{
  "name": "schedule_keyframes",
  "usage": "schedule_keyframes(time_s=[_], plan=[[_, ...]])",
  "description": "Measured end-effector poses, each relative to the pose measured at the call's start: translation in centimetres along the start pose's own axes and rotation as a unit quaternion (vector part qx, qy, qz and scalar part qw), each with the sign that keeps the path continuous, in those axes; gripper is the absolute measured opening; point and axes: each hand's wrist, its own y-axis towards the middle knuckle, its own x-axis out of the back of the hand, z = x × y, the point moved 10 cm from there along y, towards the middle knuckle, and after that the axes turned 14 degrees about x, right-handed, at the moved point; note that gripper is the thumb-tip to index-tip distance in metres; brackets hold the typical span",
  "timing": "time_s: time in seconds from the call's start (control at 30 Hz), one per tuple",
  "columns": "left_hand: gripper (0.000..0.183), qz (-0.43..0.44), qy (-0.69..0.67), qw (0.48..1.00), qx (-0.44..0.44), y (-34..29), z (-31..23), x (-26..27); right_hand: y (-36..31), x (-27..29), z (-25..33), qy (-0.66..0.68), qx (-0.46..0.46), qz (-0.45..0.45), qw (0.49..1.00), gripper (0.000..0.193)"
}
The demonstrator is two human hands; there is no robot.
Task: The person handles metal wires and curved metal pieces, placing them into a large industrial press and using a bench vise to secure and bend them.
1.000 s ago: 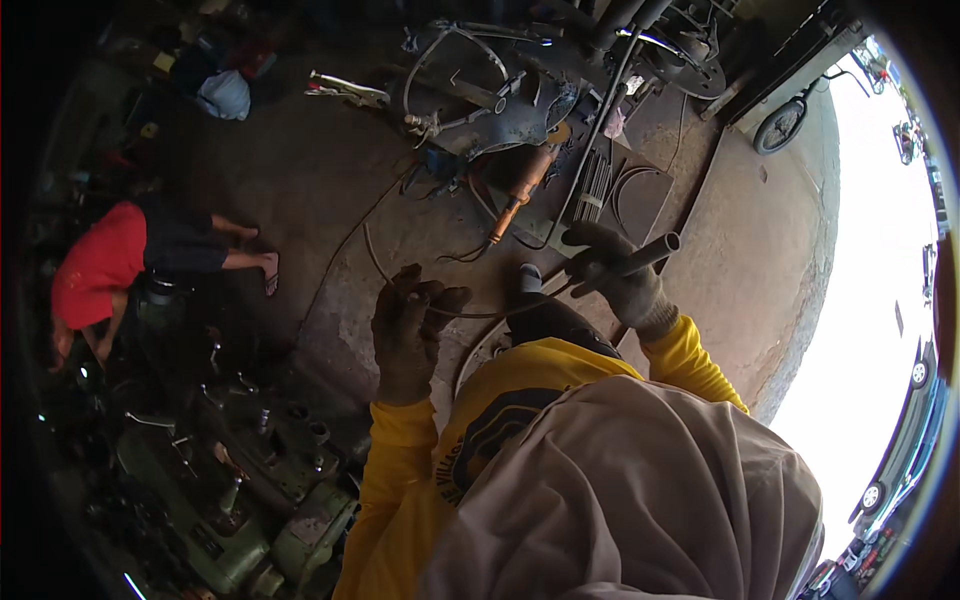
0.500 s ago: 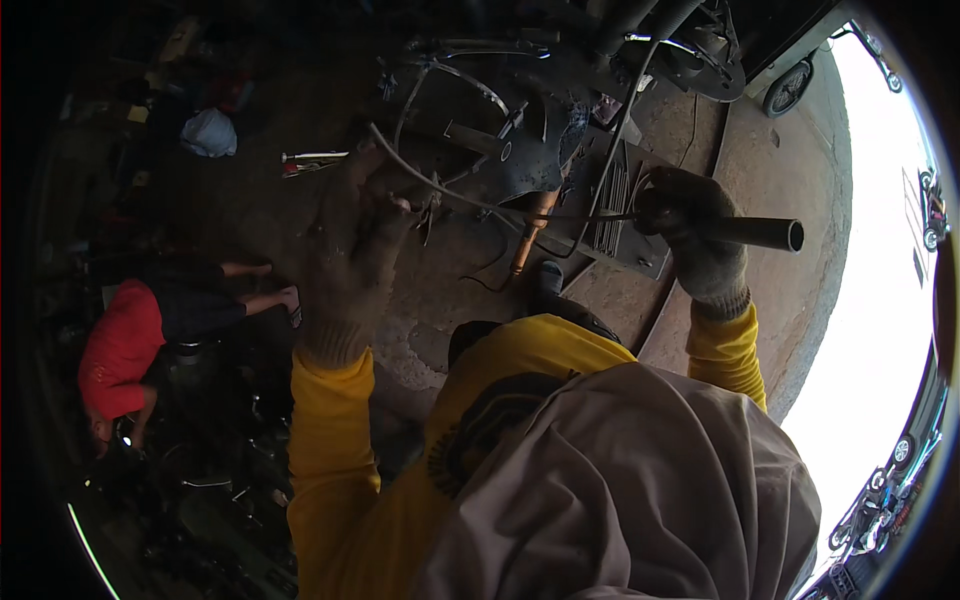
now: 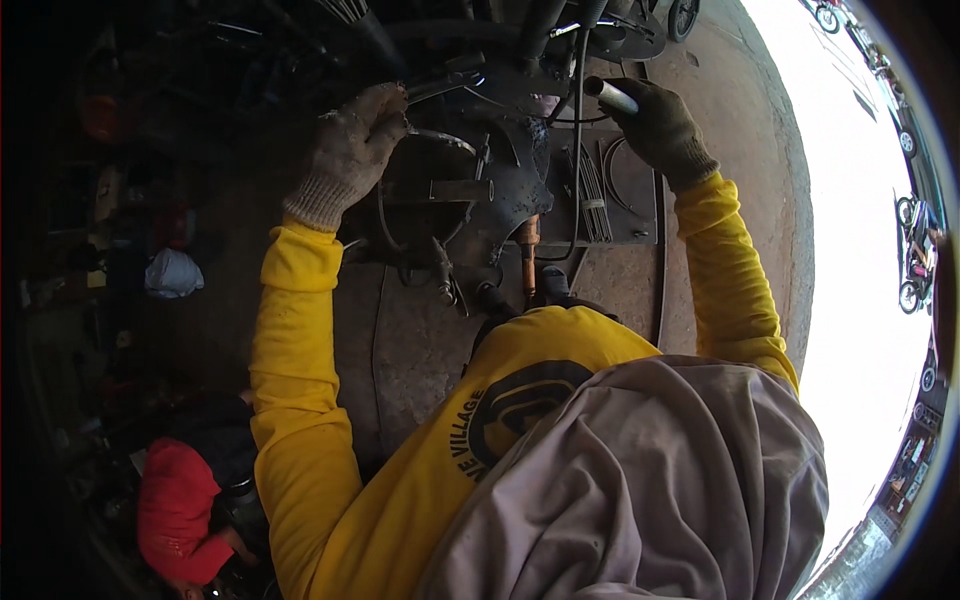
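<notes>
Closest to me, a grey-brown cloth (image 3: 640,490) falls in folds over the person's yellow top (image 3: 560,340), which bears a dark round emblem. Both sleeves stretch forward, the arms spread well apart. The left hand (image 3: 350,155), in a dusty knit glove, is raised over the left part of the work, its fingers curled in; I cannot tell whether that grip has anything in it. The right hand (image 3: 658,130), gloved too, is closed around a short metal pipe (image 3: 613,96), whose open end points left, toward the other hand.

Below and between the hands lies the dark surface (image 3: 515,180), with a bent metal hoop (image 3: 445,138) and a short length of tube (image 3: 462,190) on it. An orange tool (image 3: 529,260) shows at the near edge, and a bundle of thin rods (image 3: 593,205) lies to the right.

Off on the left, a co-worker in red (image 3: 178,510) bends low, and a pale bag (image 3: 173,274) sits in the gloom. Farther out, a wheel (image 3: 683,18) shows near the doorway, and motorcycles (image 3: 912,255) line the glaring outdoors.
</notes>
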Motion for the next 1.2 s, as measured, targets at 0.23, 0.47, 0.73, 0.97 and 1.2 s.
schedule_keyframes(time_s=[0.23, 0.47, 0.73, 0.97, 1.2], plan=[[0.029, 0.021, -0.019, 1.0, -0.007, 4.7, 3.9, -2.3, 1.3, -2.9, -0.7, -0.039, 0.011, 0.04, 0.998, 0.031], [0.031, 0.128, 0.105, 0.981, 0.098, 9.1, 5.7, -5.8, 6.9, -3.3, 2.8, -0.076, 0.107, 0.076, 0.988, 0.027], [0.042, 0.173, 0.122, 0.977, -0.03, 11.6, 1.8, -12.0, 11.4, -3.2, 4.0, -0.035, 0.19, 0.111, 0.975, 0.026], [0.039, 0.23, 0.014, 0.973, -0.004, 12.4, 0.5, -17.5, 11.6, -3.8, 2.6, -0.023, 0.219, 0.093, 0.971, 0.032], [0.041, 0.203, -0.085, 0.974, -0.053, 12.1, -3.0, -19.3, 10.6, -4.4, 1.8, 0.019, 0.196, 0.079, 0.977, 0.034]])
